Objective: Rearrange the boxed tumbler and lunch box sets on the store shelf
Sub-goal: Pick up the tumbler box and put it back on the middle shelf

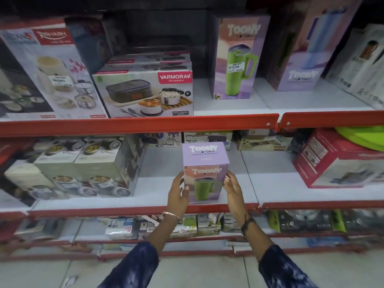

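Note:
A lilac tumbler box [204, 163] with a green mug printed on it stands upright near the front edge of the middle shelf [158, 183]. My left hand [179, 193] presses its left side and my right hand [233, 189] its right side, so both hold it. On the upper shelf stand a second lilac tumbler box [235, 57], a third one tilted upside down [305, 46], a Varmora lunch box set [145, 92] and a large Rishabh lunch box set [47, 73].
Grey-green food container boxes [83, 167] fill the middle shelf's left side. A red box [340, 161] under a green lid sits at its right. Small boxes [205, 138] line the back. Red shelf rails [137, 125] run across. The lowest shelf holds several small packs.

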The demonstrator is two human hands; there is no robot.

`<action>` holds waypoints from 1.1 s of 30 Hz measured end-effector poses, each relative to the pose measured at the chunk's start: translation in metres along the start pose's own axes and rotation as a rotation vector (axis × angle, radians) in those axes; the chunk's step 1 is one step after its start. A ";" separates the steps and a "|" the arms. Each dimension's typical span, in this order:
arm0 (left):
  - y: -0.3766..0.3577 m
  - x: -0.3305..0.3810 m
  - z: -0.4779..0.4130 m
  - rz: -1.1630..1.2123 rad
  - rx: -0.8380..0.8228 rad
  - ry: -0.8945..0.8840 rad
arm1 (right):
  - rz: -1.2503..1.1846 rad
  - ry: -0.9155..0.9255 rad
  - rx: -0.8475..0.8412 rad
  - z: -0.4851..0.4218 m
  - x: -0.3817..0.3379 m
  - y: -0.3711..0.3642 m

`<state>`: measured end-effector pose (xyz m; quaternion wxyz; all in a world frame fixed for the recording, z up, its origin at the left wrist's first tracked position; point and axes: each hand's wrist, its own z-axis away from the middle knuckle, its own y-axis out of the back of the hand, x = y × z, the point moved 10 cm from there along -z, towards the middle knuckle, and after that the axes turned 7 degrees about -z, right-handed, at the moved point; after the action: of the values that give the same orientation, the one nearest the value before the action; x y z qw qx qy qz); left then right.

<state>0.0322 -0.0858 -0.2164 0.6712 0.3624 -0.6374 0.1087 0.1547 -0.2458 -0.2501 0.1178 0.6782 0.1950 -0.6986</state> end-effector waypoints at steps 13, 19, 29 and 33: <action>0.063 0.122 0.008 0.030 0.153 -0.385 | -0.015 0.485 0.008 0.021 -0.179 -0.007; 0.071 0.134 0.008 0.061 0.173 -0.383 | 0.005 0.521 0.034 0.024 -0.190 -0.009; 0.079 0.170 0.011 0.008 0.183 -0.440 | 0.025 0.615 0.041 0.028 -0.213 -0.010; 0.086 0.229 0.005 -0.069 0.259 -0.642 | 0.106 0.767 0.056 0.020 -0.261 -0.005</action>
<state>0.0138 -0.0998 0.0267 0.3880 0.4816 -0.7844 0.0463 0.1485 -0.2757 0.0094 0.0535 0.9023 0.1705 -0.3923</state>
